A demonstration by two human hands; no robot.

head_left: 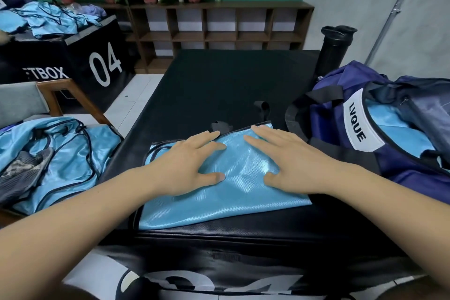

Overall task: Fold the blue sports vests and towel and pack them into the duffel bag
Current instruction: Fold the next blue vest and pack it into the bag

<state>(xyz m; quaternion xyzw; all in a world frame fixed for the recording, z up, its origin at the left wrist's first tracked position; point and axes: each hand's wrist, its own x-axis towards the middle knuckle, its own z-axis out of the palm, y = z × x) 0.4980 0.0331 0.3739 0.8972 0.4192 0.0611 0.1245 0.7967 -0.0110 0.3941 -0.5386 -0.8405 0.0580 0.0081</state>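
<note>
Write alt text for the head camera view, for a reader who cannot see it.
Both hands, left hand and right hand, press flat on a folded blue vest lying on a black padded box. An open navy duffel bag sits to the right with blue fabric inside, and unfolded vests are heaped at left.

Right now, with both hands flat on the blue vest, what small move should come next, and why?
Probably lift the folded vest toward the open duffel bag on the right: the left hand and right hand are pressing it flat, and it already looks compact.
</note>
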